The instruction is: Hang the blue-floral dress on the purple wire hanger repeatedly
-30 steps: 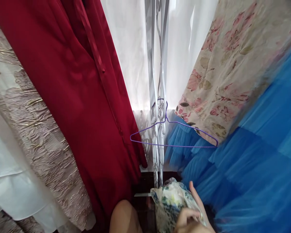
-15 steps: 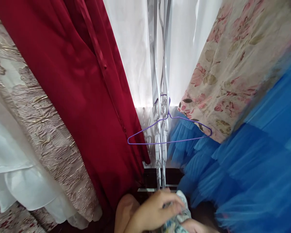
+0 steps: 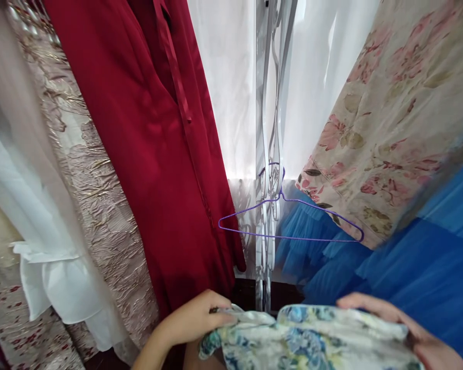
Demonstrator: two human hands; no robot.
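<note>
Now spread wide: the blue-flowered garment [image 3: 304, 344] stretches between both hands.
Half a second ago it was bunched between them; at present the left hand [image 3: 198, 318] pinches one end of its upper edge, fingers curled closed, while the right hand [image 3: 412, 331], partly blurred, grips the other end. The garment is low in view, below the purple hanger [image 3: 289, 238] hanging among pale strips [image 3: 265, 246]. Behind are white drapery [image 3: 231, 92] and a dark floor [image 3: 245, 293]; a red dress [image 3: 146, 154] hangs left, pink-flowered cloth [image 3: 386, 154] and blue tulle [image 3: 420, 277] right.
</note>
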